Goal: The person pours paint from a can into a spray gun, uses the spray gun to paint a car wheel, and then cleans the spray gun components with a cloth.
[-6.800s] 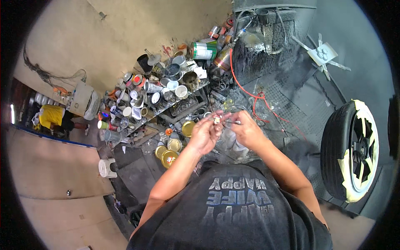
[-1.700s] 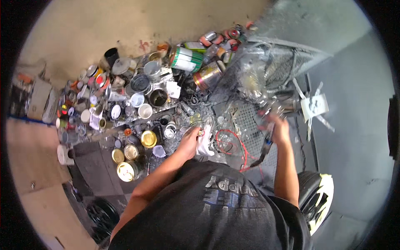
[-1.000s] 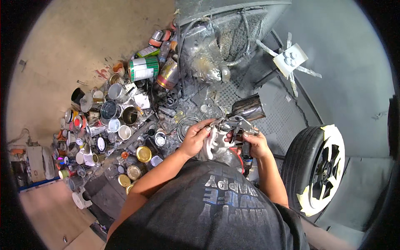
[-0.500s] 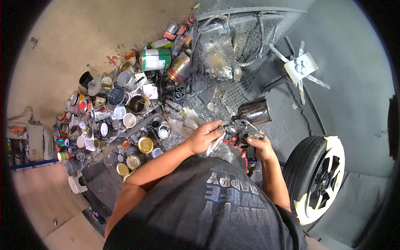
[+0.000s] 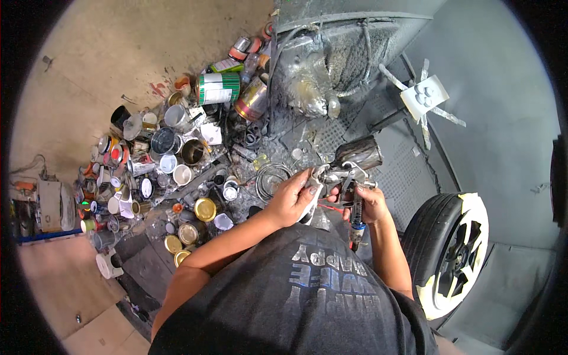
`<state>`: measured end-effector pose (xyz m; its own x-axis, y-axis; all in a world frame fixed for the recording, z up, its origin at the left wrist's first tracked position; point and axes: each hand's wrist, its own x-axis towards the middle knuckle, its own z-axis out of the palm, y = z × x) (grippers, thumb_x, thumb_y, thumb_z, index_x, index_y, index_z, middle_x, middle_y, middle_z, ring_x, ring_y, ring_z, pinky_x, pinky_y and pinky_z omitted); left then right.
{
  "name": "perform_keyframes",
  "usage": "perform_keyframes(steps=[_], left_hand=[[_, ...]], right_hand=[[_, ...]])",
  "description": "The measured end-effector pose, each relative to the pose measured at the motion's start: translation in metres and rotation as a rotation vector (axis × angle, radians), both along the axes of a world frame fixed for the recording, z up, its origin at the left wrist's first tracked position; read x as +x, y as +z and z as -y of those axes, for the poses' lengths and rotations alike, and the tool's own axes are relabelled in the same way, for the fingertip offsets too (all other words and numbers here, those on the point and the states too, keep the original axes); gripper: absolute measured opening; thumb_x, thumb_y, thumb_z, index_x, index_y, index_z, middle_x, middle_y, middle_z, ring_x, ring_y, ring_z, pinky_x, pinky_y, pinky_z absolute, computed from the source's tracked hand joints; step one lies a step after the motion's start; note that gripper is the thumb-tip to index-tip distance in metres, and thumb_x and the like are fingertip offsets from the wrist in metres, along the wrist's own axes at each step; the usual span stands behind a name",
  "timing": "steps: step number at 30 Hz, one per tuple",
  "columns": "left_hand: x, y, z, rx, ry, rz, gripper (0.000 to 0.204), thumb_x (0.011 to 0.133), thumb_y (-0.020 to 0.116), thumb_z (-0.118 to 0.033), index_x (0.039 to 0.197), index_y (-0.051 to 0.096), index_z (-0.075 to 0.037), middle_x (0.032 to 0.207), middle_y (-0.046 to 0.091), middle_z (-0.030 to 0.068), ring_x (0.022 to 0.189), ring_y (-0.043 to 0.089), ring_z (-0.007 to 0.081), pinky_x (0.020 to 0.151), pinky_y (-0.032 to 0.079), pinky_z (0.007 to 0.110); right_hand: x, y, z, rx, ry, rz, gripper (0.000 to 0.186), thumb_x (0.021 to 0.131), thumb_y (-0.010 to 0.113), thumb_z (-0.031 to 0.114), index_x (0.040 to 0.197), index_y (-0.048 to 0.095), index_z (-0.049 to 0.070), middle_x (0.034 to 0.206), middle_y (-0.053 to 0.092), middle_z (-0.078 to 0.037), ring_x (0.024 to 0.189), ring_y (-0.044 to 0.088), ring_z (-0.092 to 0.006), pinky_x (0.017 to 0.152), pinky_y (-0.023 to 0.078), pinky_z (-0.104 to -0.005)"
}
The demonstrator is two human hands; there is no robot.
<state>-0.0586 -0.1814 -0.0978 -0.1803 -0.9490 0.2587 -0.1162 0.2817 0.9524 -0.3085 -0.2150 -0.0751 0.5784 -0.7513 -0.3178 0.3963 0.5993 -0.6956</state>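
My right hand (image 5: 373,206) is wrapped around the handle of a metal paint spray gun (image 5: 339,176) in front of my body. The gun's dark, paint-stained cup (image 5: 358,152) sits on its far side, tilted to the right. A blue and black fitting (image 5: 357,227) hangs below the handle. In my left hand (image 5: 291,199) a whitish rag (image 5: 314,194) is bunched and pressed around the gun's nozzle end, which it partly hides. My left thumb lies over the cloth. A red hose (image 5: 333,207) shows between my hands.
Paint cans and tubs crowd the floor at left, including a green-striped can (image 5: 218,88) and a gold lid (image 5: 205,209). A coiled hose (image 5: 273,181) lies beyond my left hand. At right stand a wheel with a masked rim (image 5: 452,254) and a taped stand (image 5: 424,98).
The rag, which hung out loosely past my left hand, is now gathered close around the nozzle, uncovering the coiled hose. The gun has tilted slightly, showing more of its handle and lower fitting.
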Motion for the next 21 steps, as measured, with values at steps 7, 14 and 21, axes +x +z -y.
perform_keyframes(steps=[7, 14, 21], left_hand=[[-0.006, 0.008, 0.011, -0.139, -0.009, 0.158, 0.052, 0.094, 0.058, -0.014, 0.14, 0.043, 0.005, 0.128, 0.058, 0.0273, 0.117, 0.059, 0.0411, 0.099, 0.047, 0.043], [-0.009, 0.007, 0.015, -0.15, -0.013, 0.172, 0.05, 0.094, 0.058, -0.012, 0.138, 0.044, 0.006, 0.125, 0.059, 0.0271, 0.115, 0.059, 0.0419, 0.097, 0.047, 0.044], [-0.02, -0.003, 0.02, -0.026, 0.044, 0.169, 0.037, 0.096, 0.058, -0.017, 0.127, 0.051, 0.003, 0.113, 0.062, 0.0273, 0.104, 0.063, 0.0431, 0.088, 0.05, 0.047]], right_hand=[[-0.009, -0.019, 0.002, 0.11, 0.002, 0.1, 0.061, 0.096, 0.059, 0.034, 0.13, 0.046, -0.015, 0.119, 0.061, -0.03, 0.105, 0.066, -0.041, 0.055, 0.065, -0.0403], [-0.01, -0.021, 0.0, 0.106, -0.01, 0.103, 0.058, 0.099, 0.054, 0.032, 0.133, 0.045, -0.014, 0.123, 0.06, -0.028, 0.11, 0.065, -0.0403, 0.06, 0.065, -0.0411], [-0.01, -0.023, 0.0, 0.116, 0.037, 0.115, 0.056, 0.098, 0.054, 0.031, 0.134, 0.046, -0.012, 0.127, 0.06, -0.027, 0.111, 0.065, -0.0399, 0.064, 0.064, -0.0415]])
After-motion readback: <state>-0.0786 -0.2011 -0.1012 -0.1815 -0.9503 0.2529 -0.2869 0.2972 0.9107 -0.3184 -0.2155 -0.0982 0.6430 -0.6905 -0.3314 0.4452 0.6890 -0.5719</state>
